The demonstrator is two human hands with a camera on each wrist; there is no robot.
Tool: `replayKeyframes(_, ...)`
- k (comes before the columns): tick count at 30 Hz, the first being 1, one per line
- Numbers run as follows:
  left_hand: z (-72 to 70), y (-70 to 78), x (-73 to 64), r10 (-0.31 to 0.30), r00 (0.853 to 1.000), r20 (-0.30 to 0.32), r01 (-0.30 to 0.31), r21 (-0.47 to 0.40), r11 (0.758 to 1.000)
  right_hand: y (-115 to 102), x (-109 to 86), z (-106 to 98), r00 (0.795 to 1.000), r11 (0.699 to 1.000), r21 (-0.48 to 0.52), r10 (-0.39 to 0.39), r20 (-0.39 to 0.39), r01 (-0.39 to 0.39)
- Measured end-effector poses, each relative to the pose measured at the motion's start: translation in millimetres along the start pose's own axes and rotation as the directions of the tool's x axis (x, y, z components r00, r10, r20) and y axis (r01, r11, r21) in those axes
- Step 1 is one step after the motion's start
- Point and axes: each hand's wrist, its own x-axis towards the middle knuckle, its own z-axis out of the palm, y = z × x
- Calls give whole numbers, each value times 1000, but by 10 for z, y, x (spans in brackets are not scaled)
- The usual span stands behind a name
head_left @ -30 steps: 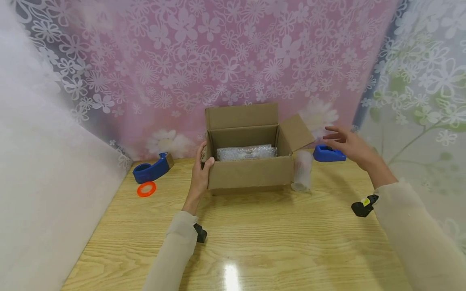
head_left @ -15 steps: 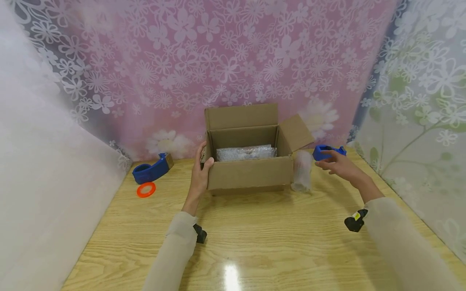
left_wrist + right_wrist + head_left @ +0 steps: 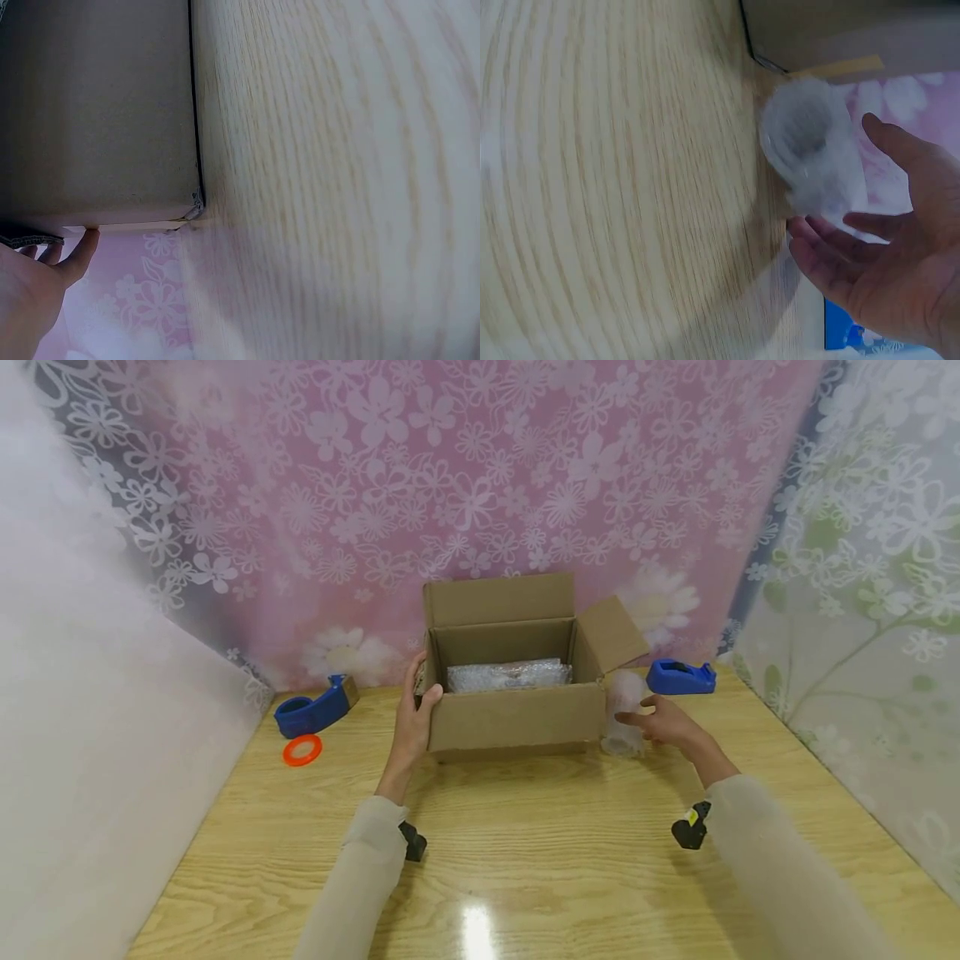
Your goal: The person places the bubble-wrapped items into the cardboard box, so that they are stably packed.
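Observation:
An open cardboard box (image 3: pixel 517 718) stands toward the back of the table, its rear and right flaps raised. Inside it lies a bundle in bubble wrap (image 3: pixel 510 675). My left hand (image 3: pixel 412 718) grips the box's left side, thumb over the front edge and fingers along the side wall. Against the box's right end is a roll of clear bubble wrap (image 3: pixel 624 693), its hollow round end showing in the right wrist view. Around its right side, my right hand (image 3: pixel 900 255) is spread, thumb apart from the fingers, fingertips right beside the wrap.
A blue tape dispenser (image 3: pixel 682 678) stands behind the right hand. Farther left are another blue tape dispenser (image 3: pixel 300 717) and an orange ring (image 3: pixel 302 750) lying flat. Flowered pink cloth (image 3: pixel 487 485) hangs close behind the box, with pale sheets at both sides.
My right hand has come down and to the left, from above the right tape dispenser to the bubble wrap roll. The left hand and the box have stayed put.

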Motion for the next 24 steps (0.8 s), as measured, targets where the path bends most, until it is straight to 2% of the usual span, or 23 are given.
replayKeyframes(6, -6, 5, 5, -1, 1000, 12, 1, 0, 1000, -72, 40, 138, 997, 998, -64, 19, -74, -24)
replayKeyframes(12, -12, -11, 11, 6, 1000, 2, -6, 11, 1000, -114, 32, 176, 993, 999, -38, 31, -111, -36)
replayKeyframes(18, -13, -21, 11, 7, 1000, 5, -7, 4, 1000, -14, -2, 73, 983, 999, -24, 23, -183, -28)
replayKeyframes(24, -16, -17, 11, 12, 1000, 1, -12, 20, 1000, 82, -46, -100, 975, 997, 73, -11, -222, 28)
